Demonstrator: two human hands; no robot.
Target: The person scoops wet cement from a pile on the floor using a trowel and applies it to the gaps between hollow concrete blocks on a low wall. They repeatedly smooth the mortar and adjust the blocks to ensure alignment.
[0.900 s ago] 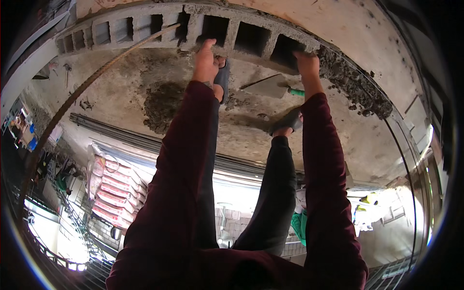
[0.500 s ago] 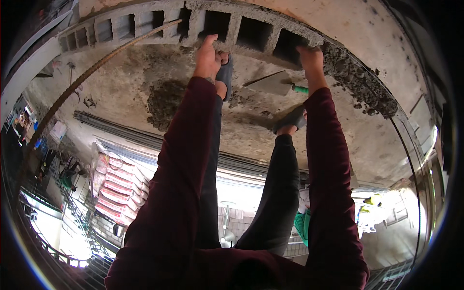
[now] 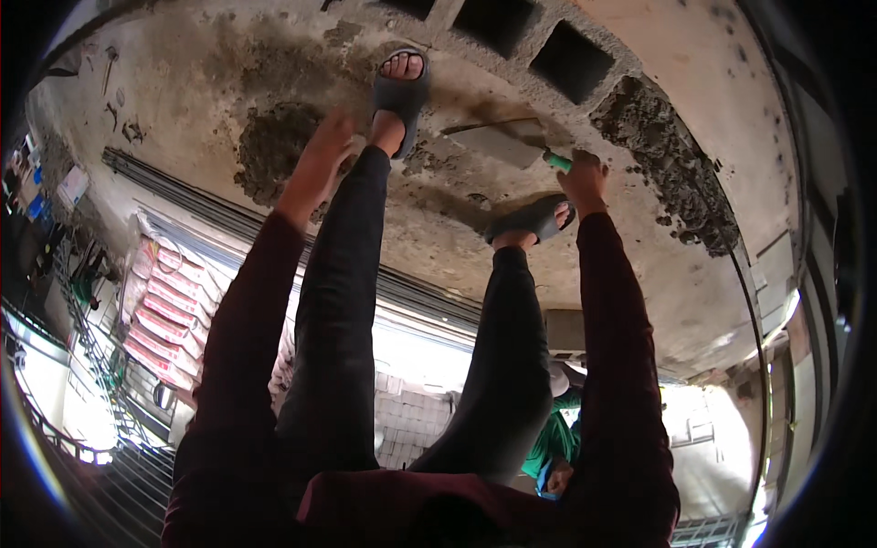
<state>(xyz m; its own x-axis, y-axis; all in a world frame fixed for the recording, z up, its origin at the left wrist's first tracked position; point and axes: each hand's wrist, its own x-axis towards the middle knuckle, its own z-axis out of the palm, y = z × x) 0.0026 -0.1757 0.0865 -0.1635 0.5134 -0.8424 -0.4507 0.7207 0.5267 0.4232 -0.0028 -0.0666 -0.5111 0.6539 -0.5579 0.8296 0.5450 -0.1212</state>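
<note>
Under the right hand (image 3: 585, 178), closed on its green handle, a trowel (image 3: 498, 142) lies flat on the concrete floor (image 3: 183, 82). Left hand (image 3: 324, 151) hangs open and empty beside a dark mortar heap (image 3: 269, 151), well apart from the trowel.

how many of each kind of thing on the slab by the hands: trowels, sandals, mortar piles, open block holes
trowel: 1, handle at the right hand
sandals: 2
mortar piles: 2, the left hand is empty beside one
block holes: 2 clearly in view, a third is cut off at the top edge
total: 7
</note>
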